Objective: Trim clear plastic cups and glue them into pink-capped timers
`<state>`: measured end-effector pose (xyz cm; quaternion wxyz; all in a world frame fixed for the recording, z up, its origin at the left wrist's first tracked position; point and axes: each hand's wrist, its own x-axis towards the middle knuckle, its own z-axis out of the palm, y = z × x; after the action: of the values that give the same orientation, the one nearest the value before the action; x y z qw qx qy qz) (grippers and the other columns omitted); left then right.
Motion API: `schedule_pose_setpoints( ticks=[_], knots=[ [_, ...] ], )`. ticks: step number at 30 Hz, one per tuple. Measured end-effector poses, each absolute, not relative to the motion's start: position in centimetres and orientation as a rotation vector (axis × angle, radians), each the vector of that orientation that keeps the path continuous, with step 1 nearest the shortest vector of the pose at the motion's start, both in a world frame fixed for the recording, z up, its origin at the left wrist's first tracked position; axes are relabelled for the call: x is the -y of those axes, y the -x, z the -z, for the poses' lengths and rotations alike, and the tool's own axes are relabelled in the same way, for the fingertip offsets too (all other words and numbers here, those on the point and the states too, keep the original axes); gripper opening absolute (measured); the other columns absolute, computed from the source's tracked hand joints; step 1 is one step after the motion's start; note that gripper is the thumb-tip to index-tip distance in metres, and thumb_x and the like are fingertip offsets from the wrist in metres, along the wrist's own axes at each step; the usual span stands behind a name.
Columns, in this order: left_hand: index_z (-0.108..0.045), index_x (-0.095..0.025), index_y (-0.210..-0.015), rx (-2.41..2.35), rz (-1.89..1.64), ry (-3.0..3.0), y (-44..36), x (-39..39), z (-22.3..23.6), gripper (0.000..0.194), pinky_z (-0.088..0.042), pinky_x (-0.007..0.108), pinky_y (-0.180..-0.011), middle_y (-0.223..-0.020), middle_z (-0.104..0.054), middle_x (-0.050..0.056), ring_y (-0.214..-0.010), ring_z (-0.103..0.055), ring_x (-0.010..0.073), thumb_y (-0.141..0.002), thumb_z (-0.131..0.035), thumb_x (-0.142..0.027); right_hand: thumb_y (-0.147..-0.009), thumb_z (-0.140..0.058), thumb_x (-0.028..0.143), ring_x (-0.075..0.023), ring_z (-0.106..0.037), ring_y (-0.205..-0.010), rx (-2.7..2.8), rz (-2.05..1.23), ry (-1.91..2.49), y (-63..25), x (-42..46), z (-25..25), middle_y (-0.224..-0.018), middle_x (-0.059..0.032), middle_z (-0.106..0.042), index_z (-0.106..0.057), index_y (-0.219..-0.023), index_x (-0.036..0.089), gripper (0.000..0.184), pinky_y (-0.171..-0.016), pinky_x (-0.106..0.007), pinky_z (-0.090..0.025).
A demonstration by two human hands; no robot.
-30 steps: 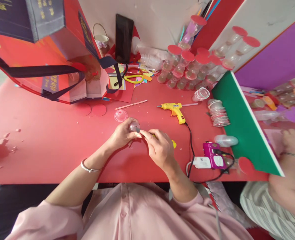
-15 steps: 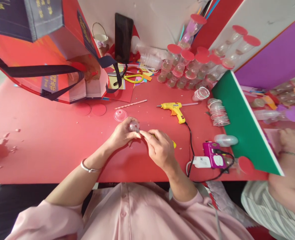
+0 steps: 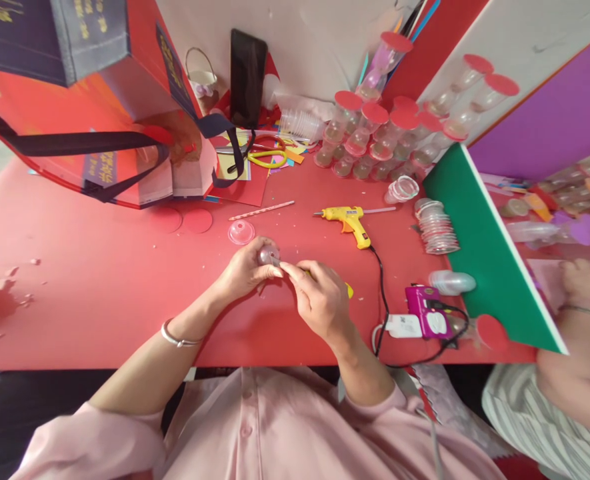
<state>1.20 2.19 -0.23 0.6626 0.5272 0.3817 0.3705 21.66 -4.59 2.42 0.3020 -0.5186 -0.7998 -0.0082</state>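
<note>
Over the red tabletop (image 3: 99, 287), my left hand (image 3: 247, 270) is closed around a small clear plastic dome lid (image 3: 267, 255). A yellow craft knife (image 3: 349, 291) is gripped in my right hand (image 3: 322, 293); most of its handle is hidden by the palm. Its grey blade meets the lid near the hole at the top, and my left thumb lies close to the blade. Just beyond my left hand, another clear dome lid (image 3: 241, 232) rests on the table. A pink patterned straw (image 3: 261, 211) lies behind that lid.
A yellow glue gun (image 3: 347, 220) lies ahead, its cord running to a purple power strip (image 3: 427, 310). Stacked lids (image 3: 437, 227) and a green board (image 3: 489, 247) stand right. Hourglass-shaped cups (image 3: 369, 137) crowd the back; a red bag (image 3: 119, 133) stands left. A co-worker's arm (image 3: 582, 340) is far right.
The knife blade and the lid have shifted very slightly against each other. Both hands keep nearly the same place, and the objects on the table have not moved.
</note>
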Motion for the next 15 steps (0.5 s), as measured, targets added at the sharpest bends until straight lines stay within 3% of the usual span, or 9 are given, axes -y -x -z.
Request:
schedule_pose_setpoints(
  ticks=[10, 15],
  knots=[
    [-0.057, -0.019, -0.113, -0.899, -0.849, -1.150, -1.07, -2.18, 0.23, 0.070, -0.047, 0.021, -0.040, -0.086, -0.070, 0.000, -0.043, -0.055, 0.0065, -0.069, -0.097, -0.055, -0.106, -0.055, 0.017, -0.0170, -0.070, -0.095, 2.123, -0.020, 1.392, -21.82, 4.70, -2.38, -0.107, -0.0037, -0.077, -0.074, -0.132, 0.031, 0.035, -0.085, -0.031, -0.054],
    [-0.058, -0.018, -0.111, -0.891, -0.836, -1.182, -1.05, -2.20, 0.17, 0.067, -0.045, 0.021, -0.038, -0.078, -0.067, -0.003, -0.040, -0.053, 0.0073, -0.071, -0.095, -0.057, -0.107, -0.057, 0.018, -0.0172, -0.070, -0.093, 2.117, 0.000, 1.383, -21.76, 4.68, -2.43, -0.107, -0.0036, -0.077, -0.074, -0.133, 0.030, 0.033, -0.084, -0.031, -0.053]
  ],
)
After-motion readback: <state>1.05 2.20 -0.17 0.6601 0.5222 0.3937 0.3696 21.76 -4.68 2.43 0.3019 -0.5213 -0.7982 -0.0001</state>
